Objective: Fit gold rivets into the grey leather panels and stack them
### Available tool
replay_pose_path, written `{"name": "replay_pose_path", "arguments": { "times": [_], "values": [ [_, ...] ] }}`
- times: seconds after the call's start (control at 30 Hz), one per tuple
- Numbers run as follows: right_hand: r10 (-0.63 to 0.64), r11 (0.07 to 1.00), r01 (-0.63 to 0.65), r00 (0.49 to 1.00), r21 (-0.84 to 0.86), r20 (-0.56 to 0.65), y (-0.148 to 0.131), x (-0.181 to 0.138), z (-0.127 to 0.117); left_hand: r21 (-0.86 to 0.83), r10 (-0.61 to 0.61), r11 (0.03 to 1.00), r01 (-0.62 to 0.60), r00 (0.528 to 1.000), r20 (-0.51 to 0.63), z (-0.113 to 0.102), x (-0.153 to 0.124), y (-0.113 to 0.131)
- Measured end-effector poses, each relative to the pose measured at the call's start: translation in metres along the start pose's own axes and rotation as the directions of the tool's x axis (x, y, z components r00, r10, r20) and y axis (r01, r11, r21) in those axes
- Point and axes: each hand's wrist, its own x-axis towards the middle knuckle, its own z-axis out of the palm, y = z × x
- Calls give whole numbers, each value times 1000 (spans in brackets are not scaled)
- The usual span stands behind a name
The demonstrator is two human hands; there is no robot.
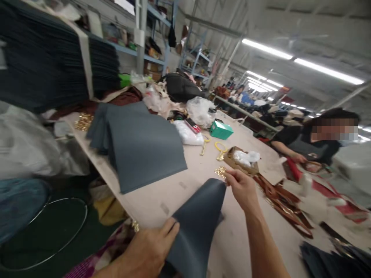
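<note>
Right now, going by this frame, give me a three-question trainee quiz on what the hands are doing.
1. True or false: both hands hold one grey sheet.
2. What lies beside the right hand at the sheet's far corner? A) gold hardware B) a red calculator C) a blue cup
3. Which hand grips the near edge of the sheet?

Key: 1. True. 2. A. 3. The left hand.
</note>
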Motion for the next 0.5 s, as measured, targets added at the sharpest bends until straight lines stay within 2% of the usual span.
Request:
{"name": "replay_pose_path", "arguments": {
  "times": [0.03, 0.1, 0.2, 0.33, 0.5],
  "values": [
    [-11, 998, 8, 999, 61, 50, 4, -14, 9, -10, 9, 1000, -9, 1000, 0, -5, 1, 2],
    [-25, 990, -8, 974, 142, 226, 8, -48, 30, -30, 32, 999, -33, 999, -43, -10, 2, 5],
    [-24, 998, -7, 895, 67, 445, 4, -87, 62, -47, 70, 996, -76, 990, -119, -10, -1, 5],
    [-82, 995, 104, 846, -11, 526, -7, -100, 87, -59, 74, 995, -86, 981, -177, -5, -5, 2],
    [-94, 987, 152, 816, -56, 570, -22, -92, 89, -73, 52, 995, -67, 980, -192, -4, -1, 1]
  ]
}}
